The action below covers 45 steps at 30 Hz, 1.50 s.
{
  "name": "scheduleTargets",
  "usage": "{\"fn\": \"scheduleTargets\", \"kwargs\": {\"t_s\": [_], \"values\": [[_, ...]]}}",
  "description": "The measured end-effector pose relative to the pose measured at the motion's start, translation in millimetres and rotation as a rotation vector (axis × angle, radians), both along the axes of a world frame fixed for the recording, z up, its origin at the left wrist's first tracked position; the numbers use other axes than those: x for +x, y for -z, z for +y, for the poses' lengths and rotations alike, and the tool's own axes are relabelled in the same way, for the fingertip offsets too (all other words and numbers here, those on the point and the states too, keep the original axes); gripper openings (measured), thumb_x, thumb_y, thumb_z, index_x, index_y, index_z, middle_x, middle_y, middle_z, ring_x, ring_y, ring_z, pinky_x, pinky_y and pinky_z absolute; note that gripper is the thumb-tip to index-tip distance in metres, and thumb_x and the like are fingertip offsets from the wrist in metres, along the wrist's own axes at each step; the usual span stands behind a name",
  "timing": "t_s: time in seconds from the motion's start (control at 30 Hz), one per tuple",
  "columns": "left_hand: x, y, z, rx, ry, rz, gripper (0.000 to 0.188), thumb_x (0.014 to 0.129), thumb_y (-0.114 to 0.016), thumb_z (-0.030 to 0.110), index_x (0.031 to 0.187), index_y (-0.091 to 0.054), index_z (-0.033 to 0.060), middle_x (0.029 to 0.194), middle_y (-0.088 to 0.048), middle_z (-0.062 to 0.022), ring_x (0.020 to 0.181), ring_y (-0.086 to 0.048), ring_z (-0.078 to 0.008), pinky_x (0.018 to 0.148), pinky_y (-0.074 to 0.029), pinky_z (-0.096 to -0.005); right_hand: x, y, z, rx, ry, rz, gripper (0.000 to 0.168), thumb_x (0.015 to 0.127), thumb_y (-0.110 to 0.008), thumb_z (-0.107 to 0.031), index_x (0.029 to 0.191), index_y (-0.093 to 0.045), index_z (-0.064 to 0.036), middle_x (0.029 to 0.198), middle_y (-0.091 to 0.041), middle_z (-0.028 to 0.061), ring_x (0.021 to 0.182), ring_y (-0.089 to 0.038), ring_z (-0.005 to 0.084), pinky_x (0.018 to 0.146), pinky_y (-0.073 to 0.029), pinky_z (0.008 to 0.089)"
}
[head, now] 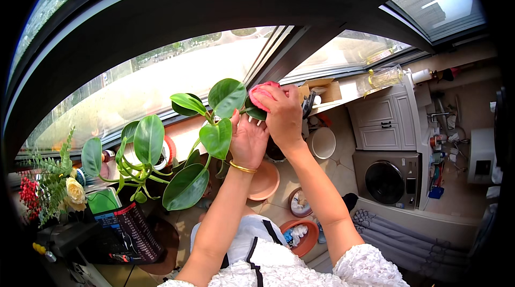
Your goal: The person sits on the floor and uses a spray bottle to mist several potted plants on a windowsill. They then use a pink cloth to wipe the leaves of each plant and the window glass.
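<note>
My right hand grips a bunched pink cloth and presses it against a dark green leaf of a broad-leaved potted plant. My left hand, palm up with a gold bangle at the wrist, holds that leaf from below. Its fingers are partly hidden behind the leaf, and the thumb stands apart beside a stem. More glossy leaves rise just left of the cloth. The plant's stems spread to the left, where another upright leaf stands near the window.
A windowsill runs behind the plant, with an open cardboard box right of my hands. A cream rose stands at far left. Below are a terracotta saucer, a white bucket and an orange basin. A washing machine stands right.
</note>
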State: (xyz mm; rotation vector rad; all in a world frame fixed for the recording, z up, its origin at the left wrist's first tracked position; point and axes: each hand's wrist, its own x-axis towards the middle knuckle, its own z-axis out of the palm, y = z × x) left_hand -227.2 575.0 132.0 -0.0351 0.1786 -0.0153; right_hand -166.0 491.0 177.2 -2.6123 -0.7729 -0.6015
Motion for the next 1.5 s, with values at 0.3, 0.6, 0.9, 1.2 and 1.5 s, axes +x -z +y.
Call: {"fn": "scheduleTargets", "kwargs": {"t_s": [0.3, 0.6, 0.9, 1.2, 1.5], "values": [[0, 13, -3, 0.042, 0.007, -0.069, 0.068, 0.098, -0.045, 0.052, 0.142, -0.042, 0.0008, 0.142, -0.050, -0.0155, 0.131, -0.047, -0.0298, 0.115, -0.032, -0.0420, -48, -7, -5, -0.029, 0.083, 0.085, 0.023, 0.072, -0.066, -0.006, 0.092, -0.076, -0.012, 0.102, -0.067, -0.0001, 0.094, -0.054, 0.0254, 0.077, -0.052, 0.0359], [-2, 4, 2, 0.025, 0.074, -0.080, 0.073, 0.098, -0.042, 0.056, 0.141, -0.041, -0.0022, 0.140, -0.051, -0.0168, 0.131, -0.048, -0.0301, 0.114, -0.033, -0.0402, -55, -7, 11, 0.030, 0.069, 0.025, 0.025, 0.072, -0.067, -0.009, 0.095, -0.074, -0.012, 0.105, -0.068, -0.0019, 0.091, -0.054, 0.0241, 0.077, -0.051, 0.0350], [2, -4, -4, 0.006, -0.001, -0.061, 0.069, 0.095, -0.054, 0.047, 0.144, -0.038, 0.0003, 0.146, -0.047, -0.0186, 0.136, -0.043, -0.0331, 0.120, -0.027, -0.0461, -32, 6, -30, 0.026, 0.297, 0.027, 0.026, 0.075, -0.067, -0.004, 0.097, -0.076, -0.014, 0.105, -0.070, -0.0015, 0.091, -0.054, 0.0254, 0.080, -0.052, 0.0356], [16, 9, -14, -0.097, 0.000, -0.051, 0.037, 0.093, -0.056, 0.026, 0.122, -0.059, 0.0046, 0.127, -0.062, -0.0133, 0.123, -0.054, -0.0299, 0.112, -0.037, -0.0455, -49, 0, -12, 0.037, 0.203, 0.048, 0.024, 0.075, -0.066, -0.008, 0.097, -0.077, -0.012, 0.105, -0.070, -0.0011, 0.092, -0.054, 0.0241, 0.081, -0.052, 0.0345], [13, -2, -18, -0.136, -0.014, -0.069, 0.041, 0.093, -0.057, 0.026, 0.128, -0.053, 0.0055, 0.135, -0.057, -0.0136, 0.129, -0.051, -0.0297, 0.114, -0.034, -0.0484, -35, 3, -21, 0.008, 0.346, 0.007, 0.024, 0.077, -0.066, -0.008, 0.098, -0.077, -0.012, 0.108, -0.071, -0.0018, 0.096, -0.054, 0.0246, 0.085, -0.051, 0.0362]]}}
